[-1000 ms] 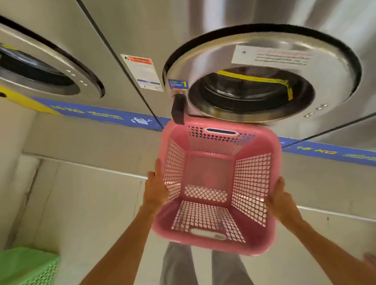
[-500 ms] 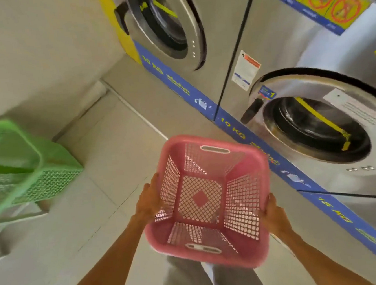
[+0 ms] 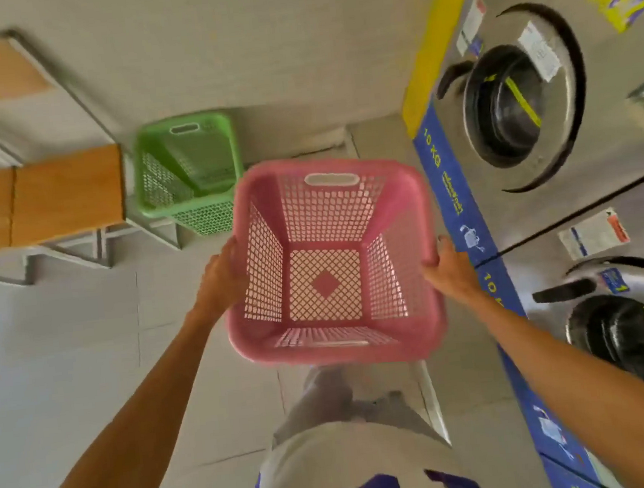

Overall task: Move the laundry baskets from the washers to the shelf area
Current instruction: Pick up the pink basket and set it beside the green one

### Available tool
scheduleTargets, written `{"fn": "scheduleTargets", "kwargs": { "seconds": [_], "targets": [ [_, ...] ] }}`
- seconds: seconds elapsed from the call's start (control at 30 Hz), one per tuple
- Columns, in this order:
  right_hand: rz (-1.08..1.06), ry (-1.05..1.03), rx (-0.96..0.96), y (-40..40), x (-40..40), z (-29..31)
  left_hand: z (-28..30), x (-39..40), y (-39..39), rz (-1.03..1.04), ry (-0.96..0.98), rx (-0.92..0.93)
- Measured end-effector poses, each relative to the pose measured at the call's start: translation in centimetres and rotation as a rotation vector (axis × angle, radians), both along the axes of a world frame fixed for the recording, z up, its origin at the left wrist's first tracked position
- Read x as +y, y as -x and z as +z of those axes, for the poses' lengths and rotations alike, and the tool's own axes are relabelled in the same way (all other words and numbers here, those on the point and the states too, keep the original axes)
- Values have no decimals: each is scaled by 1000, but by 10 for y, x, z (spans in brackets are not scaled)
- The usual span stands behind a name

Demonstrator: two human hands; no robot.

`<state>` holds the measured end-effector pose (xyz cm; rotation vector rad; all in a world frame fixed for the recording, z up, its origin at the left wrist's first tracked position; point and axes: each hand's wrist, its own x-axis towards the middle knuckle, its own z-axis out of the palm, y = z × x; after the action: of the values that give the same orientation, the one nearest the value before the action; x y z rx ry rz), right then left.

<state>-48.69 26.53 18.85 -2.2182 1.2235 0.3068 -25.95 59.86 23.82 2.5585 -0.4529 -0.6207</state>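
At the centre of the head view, a pink laundry basket (image 3: 330, 260) is carried clear of the floor, open mouth up and empty, its lattice bottom showing through. The left hand (image 3: 219, 279) is wrapped round the rim at the basket's nine o'clock, the right hand (image 3: 450, 267) round the rim at its three o'clock; both are closed on the plastic edge, fingers curled under where I cannot see them. At eleven o'clock from the pink one, a green laundry basket (image 3: 187, 166) stands on the floor, tipped a little, just beside the metal-framed shelf (image 3: 52, 195) with wooden boards that fills the nine-to-ten o'clock side. Two front-loading washers (image 3: 515, 107) line the three o'clock side, doors shut, a blue strip (image 3: 453, 192) running along their base. The tiled floor (image 3: 67, 347) between the person and the shelf looks bare.

By my judgement the carry is under way and the set-down is left to do. The risks from here: the basket's far corner knocking the green one over if it is brought down too near it, since that one already leans; the right elbow or basket rim clipping the washer fronts, which sit close on that side; and a grip on the rim alone letting the light basket swing or slip if it is lowered in a hurry
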Motion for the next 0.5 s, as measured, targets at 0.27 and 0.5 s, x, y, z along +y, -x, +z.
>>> {"fn": "scheduleTargets", "kwargs": {
  "seconds": [0.27,0.5],
  "targets": [
    [106,92,-16,-128,-3,53,5,32,-93,33,105,75],
    [132,139,11,-193,-17,75,9,14,-153,39,105,104]
  ]
}}
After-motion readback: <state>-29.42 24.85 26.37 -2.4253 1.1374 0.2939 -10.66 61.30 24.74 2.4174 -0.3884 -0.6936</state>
